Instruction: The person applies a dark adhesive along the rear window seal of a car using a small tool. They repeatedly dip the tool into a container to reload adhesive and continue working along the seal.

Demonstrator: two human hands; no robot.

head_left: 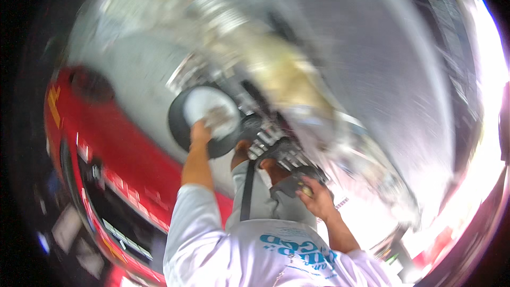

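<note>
My left hand (200,132) reaches down to a round tub (179,122) with a wide dark rim and a whitish inside. Its fingers are blurred at the edge of a brownish-grey patch (219,119) within the tub. Whether the hand grips anything there is hidden by the smear. On the right, in front of my thigh, my right hand (317,197) is closed around a small yellowish-green thing (306,190). A flat dark grey piece (288,185) lies right beside those fingers; I cannot make out whether the two are joined.
A red car (127,133) stands close on my left. Ahead runs a long row of blurred goods, some in clear plastic (281,74), across the grey floor (366,48). My feet, in dark striped footwear (268,141), are just right of the tub.
</note>
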